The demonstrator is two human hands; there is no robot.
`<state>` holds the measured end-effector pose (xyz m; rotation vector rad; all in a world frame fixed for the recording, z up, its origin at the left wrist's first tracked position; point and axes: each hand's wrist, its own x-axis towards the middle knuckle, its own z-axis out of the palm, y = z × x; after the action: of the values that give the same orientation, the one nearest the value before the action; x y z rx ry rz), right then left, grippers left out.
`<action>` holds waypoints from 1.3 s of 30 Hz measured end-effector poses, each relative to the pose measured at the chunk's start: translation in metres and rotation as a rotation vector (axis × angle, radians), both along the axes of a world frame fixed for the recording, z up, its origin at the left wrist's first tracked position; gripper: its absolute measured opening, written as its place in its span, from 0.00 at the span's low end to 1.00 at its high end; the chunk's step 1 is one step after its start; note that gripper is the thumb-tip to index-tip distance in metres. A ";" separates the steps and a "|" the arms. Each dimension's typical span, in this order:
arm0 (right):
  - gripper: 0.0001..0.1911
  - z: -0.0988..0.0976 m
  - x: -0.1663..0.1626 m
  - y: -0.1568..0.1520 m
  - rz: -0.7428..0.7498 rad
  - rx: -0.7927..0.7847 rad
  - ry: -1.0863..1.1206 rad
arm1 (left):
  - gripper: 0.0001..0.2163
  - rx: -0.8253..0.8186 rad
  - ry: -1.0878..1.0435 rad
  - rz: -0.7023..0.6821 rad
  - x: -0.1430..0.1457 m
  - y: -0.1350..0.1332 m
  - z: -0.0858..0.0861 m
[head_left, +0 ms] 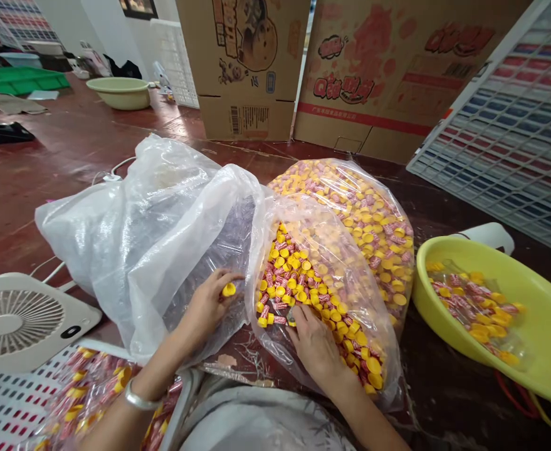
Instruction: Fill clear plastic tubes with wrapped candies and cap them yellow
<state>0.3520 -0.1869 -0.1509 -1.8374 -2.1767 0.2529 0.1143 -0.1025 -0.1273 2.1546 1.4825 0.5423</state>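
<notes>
My left hand (209,302) pinches a small yellow cap (229,289) at the mouth of a crumpled clear bag (134,232) on the left. My right hand (313,344) reaches inside an open clear bag (322,282) full of yellow caps and red-striped pieces; its fingers are curled down into the pile, and what they grip is hidden. Behind lies another full bag of the same pieces (369,213). A silver bangle (140,401) is on my left wrist.
A yellow-green basin (538,351) with more capped pieces sits at right. A white fan (16,319) and a white crate (7,407) are at lower left. Cardboard boxes (247,62) and a gridded tray (514,125) stand behind, a pale bowl (120,93) beyond.
</notes>
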 end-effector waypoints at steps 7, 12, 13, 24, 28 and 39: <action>0.09 0.020 -0.004 -0.006 -0.132 0.048 0.933 | 0.13 -0.345 -0.616 0.034 0.008 -0.059 0.024; 0.08 0.040 -0.020 -0.011 -0.004 0.125 0.958 | 0.13 -0.605 -0.711 -0.121 0.026 -0.072 0.031; 0.07 0.044 -0.021 -0.010 0.033 0.149 0.911 | 0.13 -0.678 -0.741 -0.144 0.029 -0.073 0.031; 0.35 0.050 -0.018 -0.010 0.444 0.181 0.485 | 0.18 -0.926 -1.149 0.036 0.041 -0.077 0.017; 0.31 0.038 -0.026 -0.013 0.341 0.327 0.445 | 0.19 -1.054 -1.238 0.086 0.052 -0.079 0.020; 0.01 0.018 0.004 0.009 0.128 0.107 0.177 | 0.20 0.017 0.461 0.160 -0.011 0.011 0.030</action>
<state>0.3562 -0.1778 -0.1325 -1.5590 -2.1433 0.3067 0.1034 -0.0917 -0.0976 2.2882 1.9058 0.1055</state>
